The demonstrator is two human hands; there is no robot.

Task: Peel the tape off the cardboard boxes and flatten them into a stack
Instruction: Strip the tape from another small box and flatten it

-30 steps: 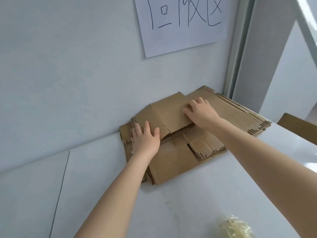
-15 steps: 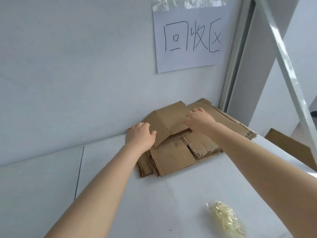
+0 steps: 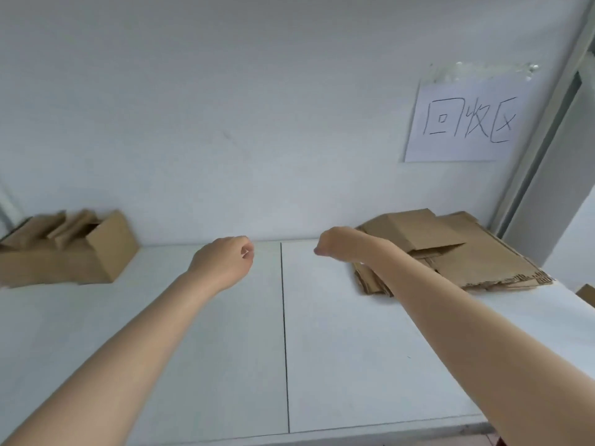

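A stack of flattened brown cardboard [image 3: 450, 252] lies at the back right of the white table, against the wall. Several unflattened cardboard boxes [image 3: 64, 249] stand at the back left, blurred. My left hand [image 3: 225, 262] hovers over the middle of the table with its fingers loosely curled and holds nothing. My right hand [image 3: 335, 244] hangs just left of the flattened stack, fingers curled downward, also holding nothing. Neither hand touches any cardboard.
The white table [image 3: 225, 349] has a dark seam [image 3: 284, 333] running front to back between my hands. A paper sign [image 3: 463, 123] with handwritten characters is taped to the wall above the stack. A metal frame [image 3: 541, 149] rises at the right.
Both hands have lifted off the flattened stack and moved left over the table. My view has swung left, bringing the boxes at the back left into sight.
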